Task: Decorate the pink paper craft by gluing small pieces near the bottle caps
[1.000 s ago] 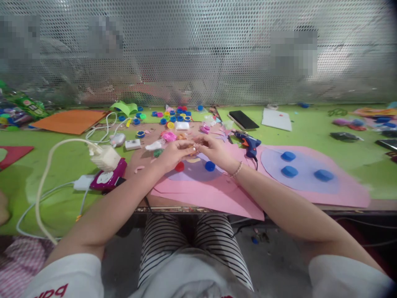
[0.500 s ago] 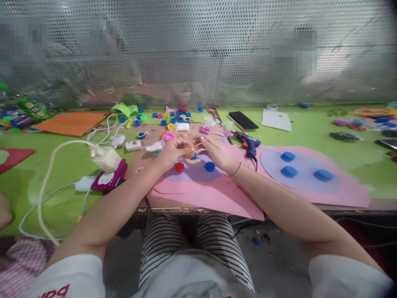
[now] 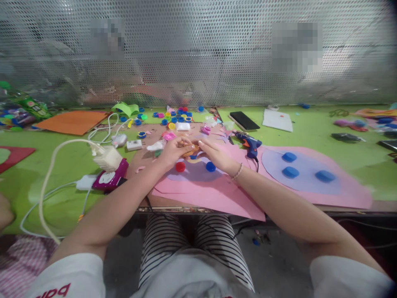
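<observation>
Between my two hands is a small orange piece (image 3: 190, 152), low over the purple paper (image 3: 196, 174). The fingers of my left hand (image 3: 173, 153) are closed on its left side. My right hand (image 3: 217, 156) touches its right side with the fingertips, fingers bent and close together. A blue cap shows partly under the orange piece, beside a pale curved strip (image 3: 196, 161). Nearer to me on the purple paper lie a red cap (image 3: 180, 167) and a blue cap (image 3: 211, 167). Pink paper (image 3: 211, 196) is underneath.
At the right, purple paper with blue caps (image 3: 290, 172) lies on pink paper. Behind my right hand are a blue glue gun (image 3: 252, 145) and a phone (image 3: 244, 121). Loose caps lie at the back. A purple power strip (image 3: 111, 178) with cables is left; another person's arm (image 3: 4, 210) shows at the edge.
The fingers of my right hand have come in against the orange piece, which sits slightly lower and is more covered. The view has shifted very slightly.
</observation>
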